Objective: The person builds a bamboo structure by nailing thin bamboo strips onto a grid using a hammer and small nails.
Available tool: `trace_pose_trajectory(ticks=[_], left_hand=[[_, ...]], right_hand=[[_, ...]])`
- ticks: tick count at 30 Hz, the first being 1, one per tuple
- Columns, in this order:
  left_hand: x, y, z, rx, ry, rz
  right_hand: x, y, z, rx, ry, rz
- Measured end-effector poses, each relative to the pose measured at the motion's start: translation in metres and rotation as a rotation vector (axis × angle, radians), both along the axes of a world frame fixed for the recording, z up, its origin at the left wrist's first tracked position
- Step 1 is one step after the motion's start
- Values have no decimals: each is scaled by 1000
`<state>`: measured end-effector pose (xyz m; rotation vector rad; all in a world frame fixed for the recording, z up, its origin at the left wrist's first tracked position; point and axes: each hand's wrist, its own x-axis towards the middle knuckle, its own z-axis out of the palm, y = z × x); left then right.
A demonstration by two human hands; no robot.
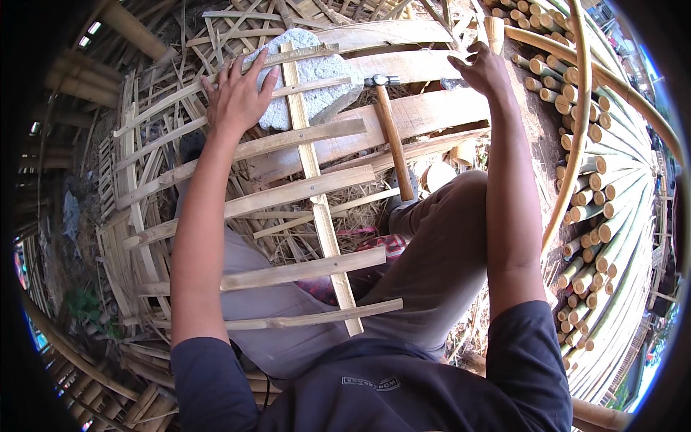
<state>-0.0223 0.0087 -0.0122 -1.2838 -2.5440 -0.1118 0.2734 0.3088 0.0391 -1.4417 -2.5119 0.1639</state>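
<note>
A lattice of split bamboo slats (288, 201) lies across my lap, its slats joined by a lengthwise bamboo strip (306, 144) with nail heads at several crossings. My left hand (241, 93) is spread open over the far slats, beside a rough pale stone block (317, 86) under the strip. A hammer (392, 137) with a wooden handle rests right of the lattice, its metal head on the far side. At the far right, my right hand (481, 70) has its fingers curled in beside a small clear plastic piece (453, 81). Anything between those fingers is too small to make out.
Wide split bamboo planks (425, 108) lie beyond my legs. A large stack of cut bamboo poles (597, 194) rises on the right, with a bent pole (576, 144) before it. More slats and thick bamboo (133, 29) crowd the left. Shavings (345, 216) cover the ground.
</note>
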Motion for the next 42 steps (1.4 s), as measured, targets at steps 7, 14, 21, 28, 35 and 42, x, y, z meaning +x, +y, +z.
trace_pose_trajectory(ticks=[7, 14, 21, 28, 35, 42], left_hand=[[0, 1, -2, -13, 2, 9], [-5, -2, -6, 33, 18, -47], [-2, 0, -3, 16, 49, -6], [-4, -3, -5, 24, 45, -3], [-5, -1, -8, 35, 44, -12], [-6, 0, -9, 36, 49, -3]], right_hand=[[0, 21, -33, -149, -173, 106], [-12, 24, -32, -183, -239, 136], [-15, 45, -45, -220, -350, 203], [-25, 31, -42, -214, -589, 322], [-24, 40, -47, -282, -569, 292], [-20, 43, -50, -292, -458, 188]])
